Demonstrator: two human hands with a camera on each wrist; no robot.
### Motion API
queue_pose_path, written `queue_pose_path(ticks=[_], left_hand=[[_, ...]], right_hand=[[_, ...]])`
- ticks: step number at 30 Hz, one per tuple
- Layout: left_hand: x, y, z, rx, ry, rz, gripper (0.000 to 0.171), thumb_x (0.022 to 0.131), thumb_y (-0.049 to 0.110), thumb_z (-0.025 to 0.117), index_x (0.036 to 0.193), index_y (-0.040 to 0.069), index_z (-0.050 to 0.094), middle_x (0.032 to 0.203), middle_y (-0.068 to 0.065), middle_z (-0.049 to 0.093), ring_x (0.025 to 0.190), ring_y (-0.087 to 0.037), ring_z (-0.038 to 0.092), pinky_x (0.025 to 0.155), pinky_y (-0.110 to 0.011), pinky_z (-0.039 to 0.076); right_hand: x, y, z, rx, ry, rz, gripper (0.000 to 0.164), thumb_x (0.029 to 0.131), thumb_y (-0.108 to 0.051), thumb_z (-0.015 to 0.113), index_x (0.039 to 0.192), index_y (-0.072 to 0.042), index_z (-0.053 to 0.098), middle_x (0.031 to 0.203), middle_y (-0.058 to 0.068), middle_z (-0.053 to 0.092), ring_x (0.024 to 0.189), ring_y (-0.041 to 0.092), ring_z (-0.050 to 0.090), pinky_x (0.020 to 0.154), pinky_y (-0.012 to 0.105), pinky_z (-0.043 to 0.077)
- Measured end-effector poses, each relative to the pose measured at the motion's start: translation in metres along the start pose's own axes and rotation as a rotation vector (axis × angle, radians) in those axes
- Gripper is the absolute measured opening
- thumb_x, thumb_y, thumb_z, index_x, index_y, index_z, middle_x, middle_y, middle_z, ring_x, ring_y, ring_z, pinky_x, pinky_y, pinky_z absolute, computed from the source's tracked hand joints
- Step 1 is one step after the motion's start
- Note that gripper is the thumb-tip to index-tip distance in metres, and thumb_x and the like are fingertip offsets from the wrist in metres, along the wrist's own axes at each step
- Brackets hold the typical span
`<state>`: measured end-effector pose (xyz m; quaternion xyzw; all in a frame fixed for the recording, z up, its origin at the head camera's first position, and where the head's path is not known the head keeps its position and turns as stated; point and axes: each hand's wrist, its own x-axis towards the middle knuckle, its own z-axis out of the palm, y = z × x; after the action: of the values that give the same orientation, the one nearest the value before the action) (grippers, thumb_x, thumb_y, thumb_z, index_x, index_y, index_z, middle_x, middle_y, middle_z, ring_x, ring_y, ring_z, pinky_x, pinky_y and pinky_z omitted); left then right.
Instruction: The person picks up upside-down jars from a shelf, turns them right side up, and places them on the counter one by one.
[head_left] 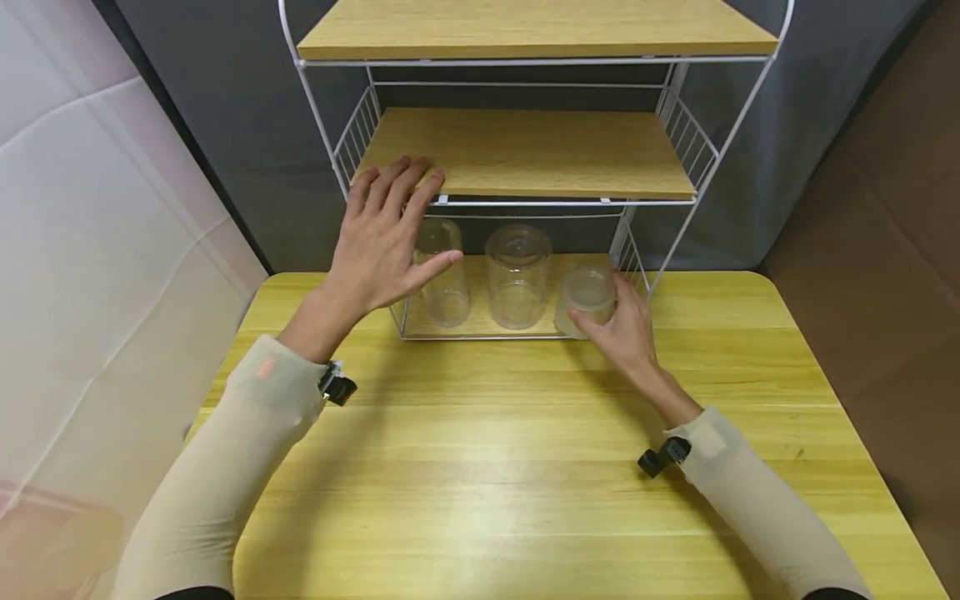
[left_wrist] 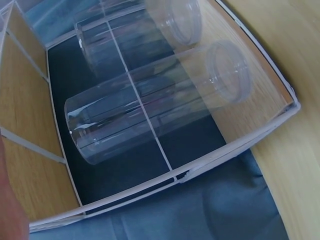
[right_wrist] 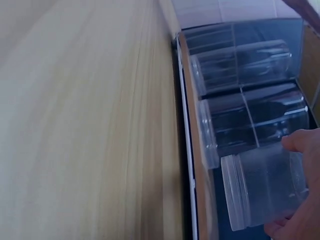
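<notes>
My right hand [head_left: 628, 335] grips a short, cloudy clear jar [head_left: 588, 293] at the right end of the rack's bottom shelf. The thumb lies on its near side and the fingers go round the far right. Left of it, two taller clear jars stand upright: a wide middle jar [head_left: 519, 283] and a narrower left jar [head_left: 447, 287]. My left hand [head_left: 378, 242] is spread with straight fingers at the front left edge of the middle shelf [head_left: 525, 154]; it partly covers the left jar. In the right wrist view the short jar [right_wrist: 267, 185] sits close beside the middle jar [right_wrist: 255, 120].
The white wire rack [head_left: 716, 158] has three wooden shelves, with the top shelf [head_left: 540, 29] above my hands. It stands at the back of a wooden table [head_left: 480, 467]. A dark curtain [head_left: 217, 108] hangs behind, a white sheet [head_left: 97, 275] to the left, brown cloth [head_left: 885, 250] to the right.
</notes>
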<state>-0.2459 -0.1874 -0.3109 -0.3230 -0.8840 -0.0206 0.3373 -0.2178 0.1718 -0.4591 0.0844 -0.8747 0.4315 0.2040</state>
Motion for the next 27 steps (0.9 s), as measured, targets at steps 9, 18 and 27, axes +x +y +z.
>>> queue_pose_path(ticks=[9,18,27], left_hand=[[-0.003,0.001,-0.002,-0.028,0.015,-0.008,0.095,0.101,0.082,0.025,0.165,0.012,0.030,0.168,-0.016,0.034,0.158,-0.036,0.025,0.126,-0.060,0.017],[-0.015,0.016,-0.006,-0.112,-0.023,-0.051,0.098,0.101,0.082,0.022,0.167,0.009,0.027,0.173,-0.016,0.025,0.164,-0.031,0.012,0.132,-0.054,0.004],[-0.039,0.046,0.004,-0.201,0.050,0.003,0.093,0.104,0.076,0.032,0.165,0.006,0.031,0.173,-0.017,0.025,0.162,-0.036,0.020,0.130,-0.058,0.013]], right_hand=[[-0.014,-0.022,-0.012,0.099,-0.066,0.006,0.089,0.080,-0.016,0.093,0.150,0.011,0.046,0.140,0.033,0.058,0.118,0.047,0.064,0.095,0.054,0.060],[-0.028,-0.041,-0.018,0.235,-0.167,0.111,0.078,0.084,-0.012,0.089,0.149,0.007,0.051,0.140,0.028,0.060,0.127,0.042,0.062,0.100,0.045,0.058],[-0.037,-0.055,-0.023,0.426,-0.255,0.240,0.075,0.091,-0.013,0.082,0.155,0.004,0.046,0.150,0.024,0.057,0.136,0.037,0.058,0.107,0.035,0.053]])
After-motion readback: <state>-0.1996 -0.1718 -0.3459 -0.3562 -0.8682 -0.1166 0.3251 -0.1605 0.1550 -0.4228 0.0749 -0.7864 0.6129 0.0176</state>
